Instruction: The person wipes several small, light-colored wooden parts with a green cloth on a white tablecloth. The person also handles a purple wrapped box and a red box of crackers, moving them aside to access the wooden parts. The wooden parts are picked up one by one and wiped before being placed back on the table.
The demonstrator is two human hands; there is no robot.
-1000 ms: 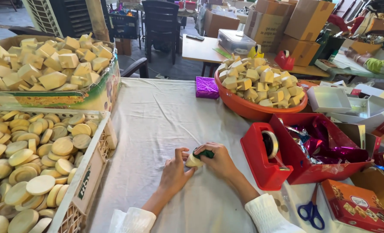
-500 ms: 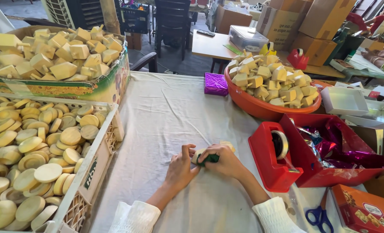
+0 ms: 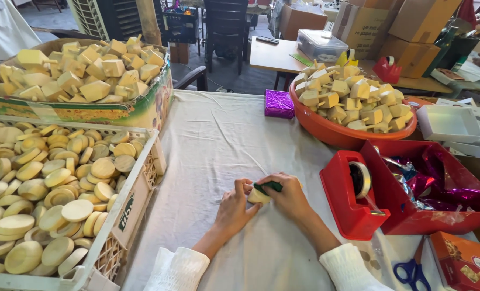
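Observation:
Both my hands meet in the middle of a table covered with a white cloth [image 3: 223,140]. My left hand [image 3: 234,207] pinches a small pale yellow soap piece [image 3: 259,196] from the left. My right hand [image 3: 288,196] closes over the same piece from the right, and a dark green item [image 3: 269,186] shows between its fingers. Most of the soap is hidden by my fingers. White sleeves cover both forearms.
A white crate [image 3: 137,194] of round yellow soaps and a box of yellow blocks [image 3: 78,73] stand left. An orange bowl [image 3: 337,132] of blocks, a purple wrapped block [image 3: 279,103], a red tape dispenser [image 3: 353,199], a red box of purple foil [image 3: 434,188] and blue scissors [image 3: 409,272] lie right.
My hands have stayed together on the soap piece, with small finger shifts. The head camera has tilted and moved slightly, so the scene sits a little differently in view.

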